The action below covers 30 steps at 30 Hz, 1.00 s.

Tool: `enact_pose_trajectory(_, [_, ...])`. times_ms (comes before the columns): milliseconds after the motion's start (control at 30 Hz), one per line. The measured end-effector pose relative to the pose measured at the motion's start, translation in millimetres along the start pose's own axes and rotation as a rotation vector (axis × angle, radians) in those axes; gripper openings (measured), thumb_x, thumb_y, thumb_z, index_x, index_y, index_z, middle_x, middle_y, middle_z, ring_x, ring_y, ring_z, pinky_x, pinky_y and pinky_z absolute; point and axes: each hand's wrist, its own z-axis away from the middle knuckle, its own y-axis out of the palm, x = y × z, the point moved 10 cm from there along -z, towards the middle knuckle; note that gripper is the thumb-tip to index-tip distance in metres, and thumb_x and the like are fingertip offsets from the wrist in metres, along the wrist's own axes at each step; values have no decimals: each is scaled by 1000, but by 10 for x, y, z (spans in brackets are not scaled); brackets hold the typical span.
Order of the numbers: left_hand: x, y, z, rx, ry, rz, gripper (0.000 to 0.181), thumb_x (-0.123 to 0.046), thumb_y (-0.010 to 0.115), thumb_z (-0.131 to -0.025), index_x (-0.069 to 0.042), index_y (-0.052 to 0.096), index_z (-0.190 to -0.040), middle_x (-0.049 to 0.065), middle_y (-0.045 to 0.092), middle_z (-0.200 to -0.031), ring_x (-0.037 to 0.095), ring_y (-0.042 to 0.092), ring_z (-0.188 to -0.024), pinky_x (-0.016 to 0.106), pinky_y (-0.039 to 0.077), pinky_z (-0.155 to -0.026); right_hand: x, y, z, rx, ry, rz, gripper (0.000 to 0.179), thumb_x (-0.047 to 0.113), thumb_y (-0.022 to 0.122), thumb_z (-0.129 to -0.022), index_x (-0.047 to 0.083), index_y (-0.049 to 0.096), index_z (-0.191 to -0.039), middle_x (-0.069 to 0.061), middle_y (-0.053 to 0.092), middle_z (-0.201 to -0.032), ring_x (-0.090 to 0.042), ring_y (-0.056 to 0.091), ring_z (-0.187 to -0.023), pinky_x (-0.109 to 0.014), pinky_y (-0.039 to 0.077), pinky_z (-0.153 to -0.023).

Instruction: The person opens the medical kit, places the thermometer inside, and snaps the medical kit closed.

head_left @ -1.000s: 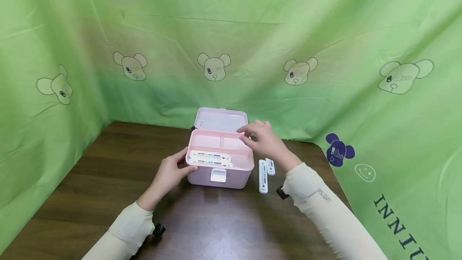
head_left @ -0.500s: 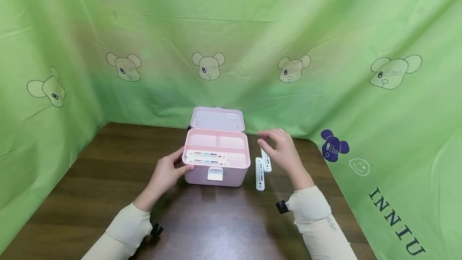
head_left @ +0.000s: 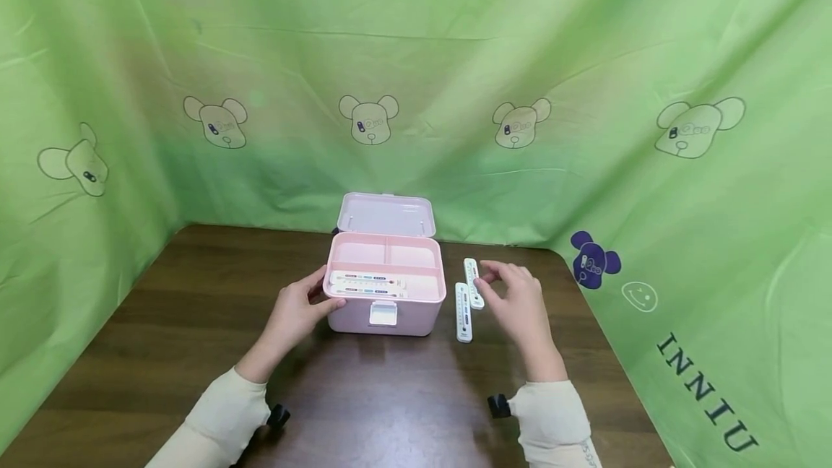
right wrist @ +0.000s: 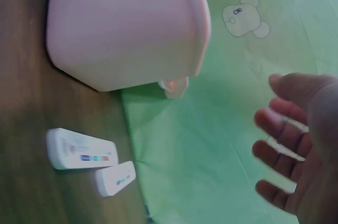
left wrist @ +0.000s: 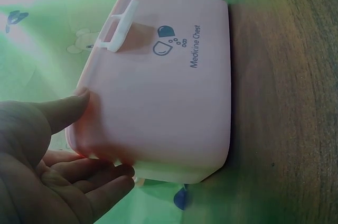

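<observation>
A pink medicine box (head_left: 354,318) stands on the table with its lid (head_left: 388,215) raised at the back. "Medicine Chest" is printed on its front in the left wrist view. My left hand (head_left: 295,313) holds the box's front left corner, thumb on the front and fingers along the side. Two white thermometers (head_left: 367,281) lie side by side in the front compartment. To the right of the box lie two more, a near thermometer (head_left: 463,315) and a far thermometer (head_left: 471,276). My right hand (head_left: 522,308) hovers beside the far one, fingers loosely bent and holding nothing.
Behind the front compartment, a divider (head_left: 387,250) splits the back of the box in two. A white latch (head_left: 383,313) sits on the box's front. Green printed curtains (head_left: 442,165) enclose the brown wooden table (head_left: 390,396) at the back and sides.
My right hand has moved from over the box's right rim to the right and down, to beside the loose thermometers. The left hand keeps its hold on the box corner.
</observation>
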Motion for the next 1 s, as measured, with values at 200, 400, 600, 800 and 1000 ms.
enact_pose_trajectory(200, [5, -9, 2, -3, 5, -1, 80, -23, 85, -87, 0, 45, -153, 20, 59, -144, 33, 65, -123, 43, 58, -95, -144, 177, 216, 42, 139, 4, 35, 23, 81, -89, 6, 73, -119, -9, 71, -99, -31, 59, -100, -50, 37, -89])
enact_pose_trajectory(400, [17, -3, 4, -4, 1, -3, 80, -24, 85, -86, 0, 46, -152, 19, 59, -143, 33, 65, -123, 43, 59, -94, -298, 325, 381, 13, 234, -5, 40, 23, 82, -88, 4, 73, -121, -13, 70, -105, -35, 59, -106, -51, 35, -92])
enact_pose_trajectory(600, [15, 8, 1, 0, 3, 1, 80, -25, 85, -86, -1, 46, -152, 19, 60, -143, 33, 65, -123, 42, 59, -94, -411, 442, 492, -1, 265, -48, 49, 23, 88, -82, 5, 71, -124, -15, 69, -114, -36, 56, -115, -52, 34, -96])
enact_pose_trajectory(800, [7, 2, 3, -5, -1, -3, 80, -25, 85, -87, -1, 46, -152, 19, 61, -142, 32, 67, -121, 42, 59, -93, -510, 585, 600, -4, 307, -22, 62, 27, 89, -79, 5, 66, -132, -15, 67, -116, -37, 53, -116, -52, 34, -95])
enact_pose_trajectory(1000, [-4, 7, 10, -1, 0, 4, 80, -26, 85, -86, -3, 47, -153, 18, 61, -142, 32, 66, -122, 42, 60, -92, -586, 713, 679, 29, 340, 97, 73, 35, 90, -76, 4, 62, -137, -16, 68, -114, -40, 54, -116, -57, 36, -96])
